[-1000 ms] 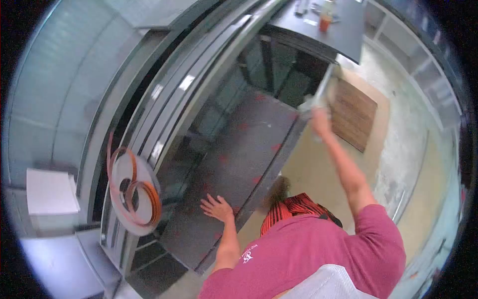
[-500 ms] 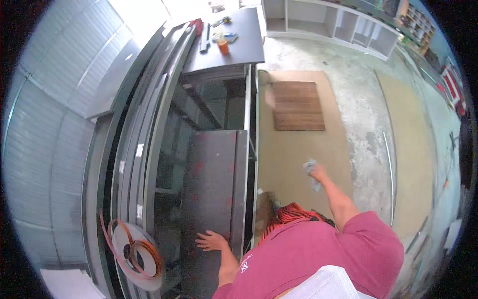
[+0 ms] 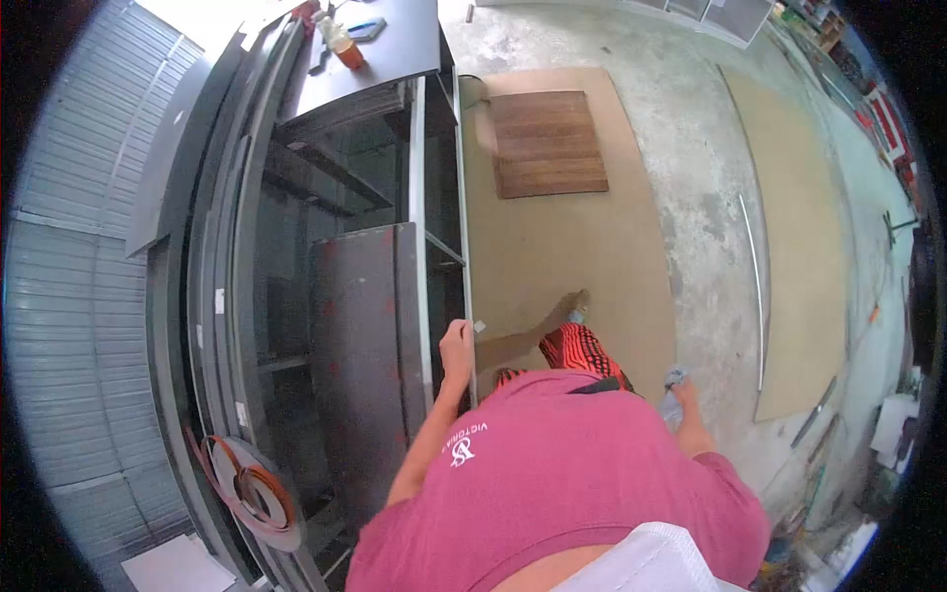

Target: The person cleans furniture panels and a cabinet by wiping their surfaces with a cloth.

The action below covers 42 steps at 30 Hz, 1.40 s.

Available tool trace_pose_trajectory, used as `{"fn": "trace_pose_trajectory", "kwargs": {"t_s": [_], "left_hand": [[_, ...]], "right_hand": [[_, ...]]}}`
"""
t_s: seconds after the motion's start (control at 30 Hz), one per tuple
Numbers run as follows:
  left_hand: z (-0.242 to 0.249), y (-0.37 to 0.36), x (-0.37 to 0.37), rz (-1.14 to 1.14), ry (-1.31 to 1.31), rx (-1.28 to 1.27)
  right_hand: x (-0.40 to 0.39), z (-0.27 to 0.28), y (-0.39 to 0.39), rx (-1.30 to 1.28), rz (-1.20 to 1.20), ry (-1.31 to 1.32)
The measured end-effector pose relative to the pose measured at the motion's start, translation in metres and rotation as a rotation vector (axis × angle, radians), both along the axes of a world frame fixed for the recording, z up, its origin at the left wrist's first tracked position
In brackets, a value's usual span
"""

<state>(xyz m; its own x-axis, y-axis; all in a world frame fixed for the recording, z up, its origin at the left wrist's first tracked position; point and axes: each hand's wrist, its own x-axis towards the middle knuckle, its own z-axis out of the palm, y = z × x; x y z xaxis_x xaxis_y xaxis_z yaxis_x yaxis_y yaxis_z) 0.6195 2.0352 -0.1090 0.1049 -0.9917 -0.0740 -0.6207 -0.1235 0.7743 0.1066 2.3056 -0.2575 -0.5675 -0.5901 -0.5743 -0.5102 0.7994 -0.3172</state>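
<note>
My left hand (image 3: 456,350) is closed at the light edge of the dark cabinet frame (image 3: 418,187), its fingers curled. Whether it grips the rail cannot be made out. Low at the right, beside my body, my right hand (image 3: 684,391) is closed on a crumpled grey cloth (image 3: 672,408). A dark grey panel (image 3: 355,316) with reddish marks lies across the cabinet, to the left of my left hand. Past my feet, a brown wood-grain board (image 3: 549,144) rests on a tan sheet (image 3: 562,247) on the floor.
A bottle of orange liquid (image 3: 347,51) stands on the dark tabletop (image 3: 400,39) at the upper left. Long dark panels (image 3: 219,247) lean at the left, with coiled edging strip (image 3: 261,498) near their lower end. Another tan sheet (image 3: 804,266) lies on the right.
My left hand has left the dark panel's surface and moved up and right to the frame edge, its fingers now curled. My right hand has drawn back toward my body with the cloth. The view has shifted.
</note>
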Motion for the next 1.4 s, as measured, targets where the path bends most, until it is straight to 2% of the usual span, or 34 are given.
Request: {"fn": "trace_pose_trajectory", "kwargs": {"t_s": [0.03,0.07,0.13,0.2,0.23,0.3,0.33,0.4,0.43,0.5,0.53,0.57,0.6,0.63,0.67,0.73,0.77,0.8,0.83,0.87,0.9,0.97,1.03,1.1,1.17,1.27,1.33,1.4], "left_hand": [[-0.009,-0.017,-0.019,-0.071,-0.015,0.075],[-0.03,-0.034,-0.034,-0.15,-0.188,0.173],[-0.068,-0.06,-0.056,-0.21,-0.247,0.247],[-0.109,-0.083,-0.067,-0.302,-0.343,0.423],[-0.125,-0.092,-0.068,-0.313,-0.343,0.427],[-0.149,-0.111,-0.076,-0.139,-0.205,0.568],[-0.156,-0.123,-0.083,-0.146,-0.202,0.566],[-0.169,-0.142,-0.097,0.138,0.152,0.774],[-0.175,-0.152,-0.106,0.139,0.158,0.776],[-0.194,-0.174,-0.122,-0.05,-0.076,0.543],[-0.202,-0.186,-0.132,-0.068,0.037,0.541],[-0.212,-0.194,-0.143,-0.072,0.044,0.549],[-0.191,-0.204,-0.162,0.056,0.194,0.619],[-0.181,-0.217,-0.186,0.183,0.345,0.693],[-0.186,-0.229,-0.194,0.099,0.283,0.725],[-0.199,-0.256,-0.198,-0.245,-0.057,0.837],[-0.204,-0.267,-0.204,-0.318,-0.151,0.847],[-0.216,-0.28,-0.209,-0.329,-0.212,0.855],[-0.225,-0.298,-0.215,-0.328,-0.257,0.878],[-0.231,-0.324,-0.222,-0.33,-0.285,0.931],[-0.23,-0.356,-0.228,-0.355,-0.313,1.009],[-0.23,-0.425,-0.236,-0.475,-0.384,1.126],[-0.224,-0.517,-0.258,-0.387,-0.347,0.975],[-0.203,-0.611,-0.285,-0.11,-0.192,0.588],[-0.169,-0.715,-0.326,0.025,-0.035,0.489],[-0.141,-0.849,-0.378,0.006,0.086,0.318],[-0.101,-0.911,-0.418,0.045,0.329,0.339],[-0.088,-0.962,-0.449,0.01,0.318,0.325]], "right_hand": [[-0.012,-0.02,0.002,-0.06,-0.043,0.154],[-0.019,-0.004,-0.017,-0.06,-0.042,0.154],[-0.022,0.044,-0.058,-0.043,-0.081,-0.14],[-0.057,0.036,-0.083,-0.098,-0.073,-0.123],[-0.077,0.03,-0.09,-0.154,-0.057,-0.103],[-0.12,0.031,-0.121,-0.17,-0.062,-0.081],[-0.14,0.034,-0.144,-0.191,-0.057,-0.063],[-0.17,0.047,-0.19,-0.2,-0.084,-0.046],[-0.185,0.05,-0.213,-0.21,-0.106,-0.032],[-0.208,0.046,-0.26,-0.176,-0.066,-0.038],[-0.219,0.038,-0.284,-0.143,-0.033,-0.046],[-0.227,0.026,-0.306,-0.197,0.02,-0.056],[-0.233,0.018,-0.329,-0.246,0.07,-0.063],[-0.239,0.017,-0.364,-0.136,0.096,-0.029],[-0.242,0.016,-0.387,-0.012,0.117,0.001],[-0.241,0.019,-0.379,0.047,0.114,-0.022],[-0.248,0.015,-0.418,0.007,0.142,-0.037],[-0.262,0.006,-0.49,-0.084,0.178,-0.043],[-0.273,-0.011,-0.512,-0.012,0.178,0.0],[-0.277,-0.005,-0.541,0.001,0.229,0.058],[-0.288,-0.01,-0.565,-0.134,0.2,-0.044],[-0.291,0.039,-0.623,-0.012,0.133,-0.112],[-0.308,0.057,-0.69,0.005,0.128,-0.1],[-0.322,0.065,-0.748,-0.215,0.006,-0.14],[-0.336,0.067,-0.807,-0.26,-0.022,-0.135],[-0.348,0.061,-0.891,-0.303,-0.031,-0.125],[-0.357,0.052,-0.931,-0.291,-0.011,-0.131],[-0.366,0.04,-0.974,-0.25,0.009,-0.146]]}}
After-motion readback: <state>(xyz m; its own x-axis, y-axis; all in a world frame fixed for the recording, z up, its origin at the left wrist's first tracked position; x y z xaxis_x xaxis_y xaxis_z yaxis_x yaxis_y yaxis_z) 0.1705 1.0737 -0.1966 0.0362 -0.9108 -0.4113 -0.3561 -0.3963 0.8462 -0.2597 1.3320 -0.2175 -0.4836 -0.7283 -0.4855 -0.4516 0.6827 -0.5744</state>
